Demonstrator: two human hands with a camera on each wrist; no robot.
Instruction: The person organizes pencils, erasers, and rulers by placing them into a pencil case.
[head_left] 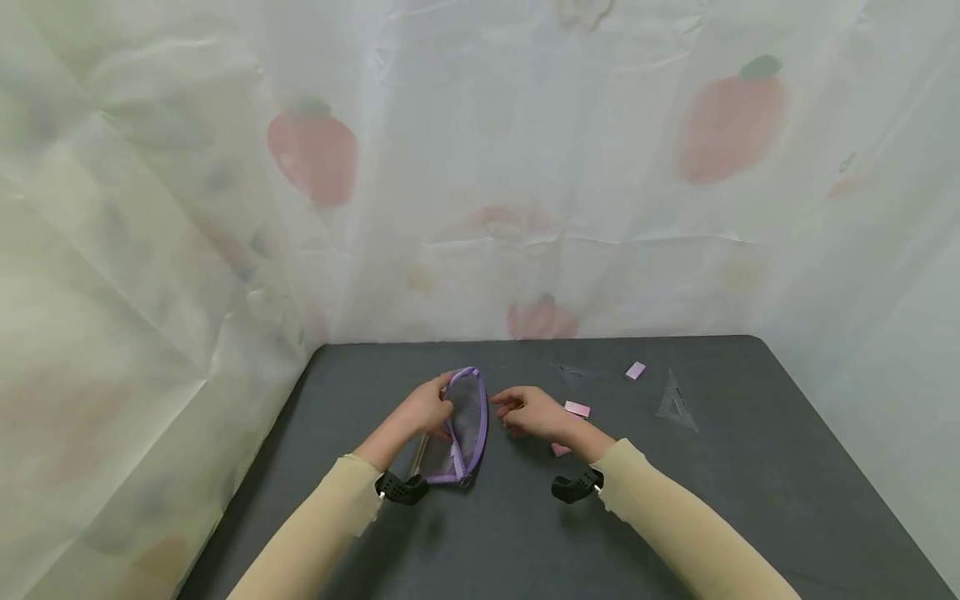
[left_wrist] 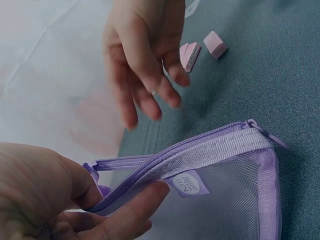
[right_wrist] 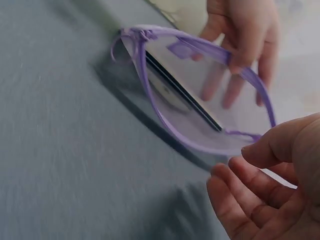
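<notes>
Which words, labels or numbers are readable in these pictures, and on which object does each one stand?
Small white label on the purple mesh pouch, which the left hand holds: printed characters, too blurred to read.
Clear set squares on the table: no markings legible.
Nothing else bears text.

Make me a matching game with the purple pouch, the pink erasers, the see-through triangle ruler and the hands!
Things:
1. mesh pouch
2. pink eraser
3. triangle ruler
4. right hand

Descriptions:
A. clear, lying flat at the table's right
B. empty, fingers loosely curled beside the pouch
C. purple-edged, held at its zipper edge by the left hand
D. small block lying toward the far edge of the table

Pairs: 1-C, 2-D, 3-A, 4-B
</notes>
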